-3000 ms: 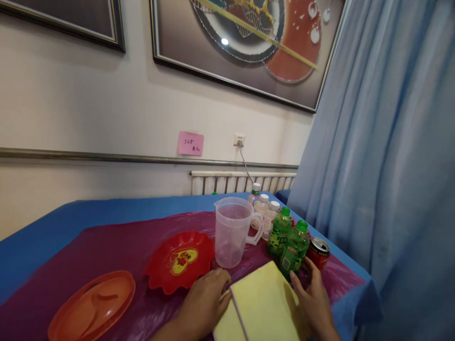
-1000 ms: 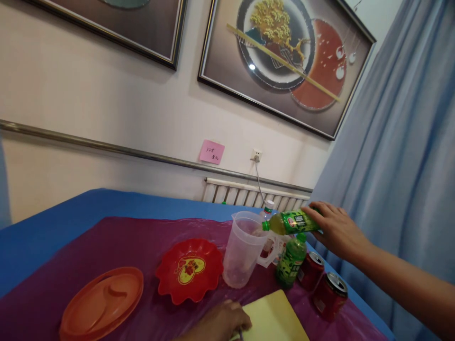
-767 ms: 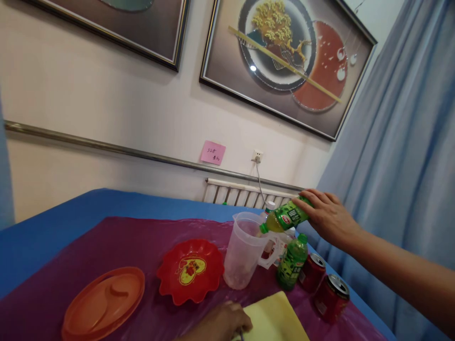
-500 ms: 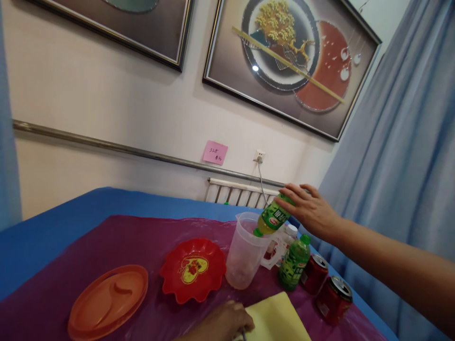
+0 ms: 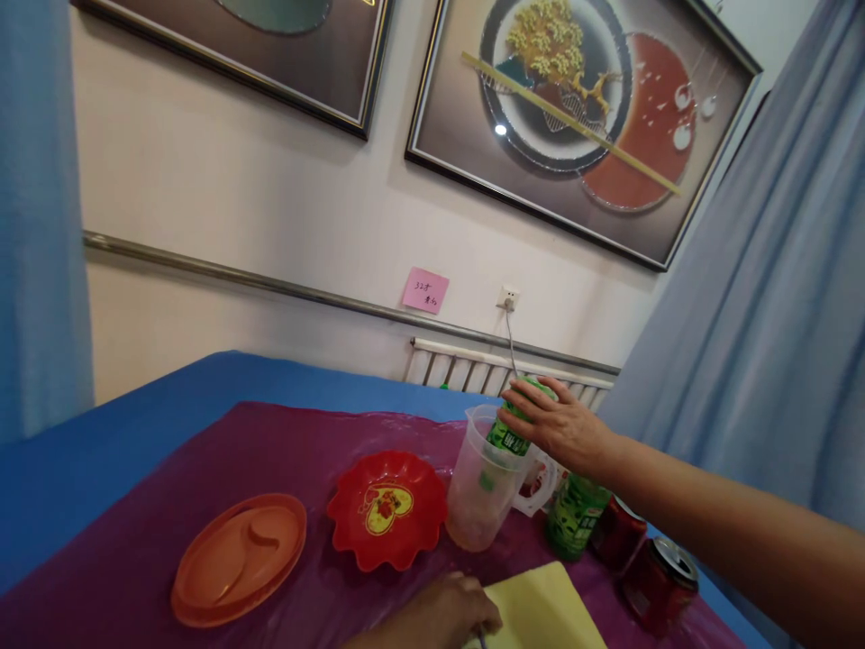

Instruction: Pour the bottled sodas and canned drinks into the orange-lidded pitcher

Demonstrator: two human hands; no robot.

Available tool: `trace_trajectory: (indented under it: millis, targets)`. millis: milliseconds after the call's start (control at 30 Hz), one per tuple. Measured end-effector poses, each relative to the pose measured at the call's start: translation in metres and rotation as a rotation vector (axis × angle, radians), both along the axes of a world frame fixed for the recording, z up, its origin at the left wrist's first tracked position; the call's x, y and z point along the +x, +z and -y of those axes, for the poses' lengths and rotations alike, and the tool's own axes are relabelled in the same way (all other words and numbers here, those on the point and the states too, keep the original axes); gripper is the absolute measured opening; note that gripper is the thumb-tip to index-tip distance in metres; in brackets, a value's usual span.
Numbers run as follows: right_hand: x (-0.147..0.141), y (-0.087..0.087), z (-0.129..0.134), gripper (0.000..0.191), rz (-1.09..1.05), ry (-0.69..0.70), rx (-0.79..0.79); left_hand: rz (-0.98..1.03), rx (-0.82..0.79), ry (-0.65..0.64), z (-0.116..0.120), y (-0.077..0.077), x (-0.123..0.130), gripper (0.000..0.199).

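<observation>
Bottle, clasped by right hand, dips inside jug's rim; left hand curls at cloth's edge, grip unclear.

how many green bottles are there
2: the tipped bottle in the right hand, neck inside the pitcher; the partly hidden bottle beside the red cans. Others may be hidden.

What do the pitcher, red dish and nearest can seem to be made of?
Pitcher: likely frosted plastic; the green bottle dipped inside shows dimly through its wall. Red dish: probably smooth plastic, going by its thin, scalloped rim; painted metal isn't ruled out. Nearest can: apparently metal, its top silvery.
</observation>
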State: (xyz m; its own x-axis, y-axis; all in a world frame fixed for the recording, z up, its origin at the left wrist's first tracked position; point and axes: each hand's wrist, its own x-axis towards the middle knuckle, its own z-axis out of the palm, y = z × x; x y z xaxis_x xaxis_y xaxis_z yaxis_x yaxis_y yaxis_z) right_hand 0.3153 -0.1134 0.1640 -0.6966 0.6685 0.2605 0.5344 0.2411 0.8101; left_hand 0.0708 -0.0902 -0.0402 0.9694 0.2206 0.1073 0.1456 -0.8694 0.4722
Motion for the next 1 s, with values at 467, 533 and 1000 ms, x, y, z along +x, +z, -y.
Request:
trace_trajectory:
  millis: [467, 533, 1000]
  targets:
    - [0.015, -0.004, 0.002, 0.039, -0.079, -0.061, 0.031, 0.045, -0.021, 0.012, -0.003, -0.012, 0.003, 0.027]
    - [0.016, -0.003, 0.003, 0.039, -0.091, -0.063, 0.04, 0.05, -0.02, 0.008, -0.003, -0.01, 0.002, 0.027]
    - [0.018, -0.008, 0.01, 0.045, -0.115, -0.094, 0.083, 0.047, -0.024, -0.011, -0.002, -0.006, 0.0, 0.031]
